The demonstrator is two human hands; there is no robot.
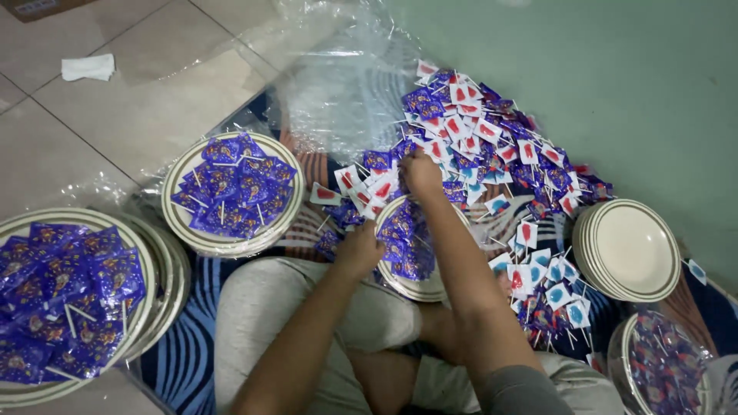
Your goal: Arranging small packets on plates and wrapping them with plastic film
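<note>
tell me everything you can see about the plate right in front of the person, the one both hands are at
The plate is round, cream with dark rim lines, probably ceramic or melamine. It lies flat on a blue patterned mat, against the person's knee, partly hidden by the arms. Purple wrapped lollipops are heaped in it. The left hand rests at its near-left edge; the right hand is at its far edge.

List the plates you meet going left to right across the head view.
Heaped plate of purple-wrapped lollipops → second filled plate → plate under both hands → stack of empty plates → plastic-covered filled plate.
</note>
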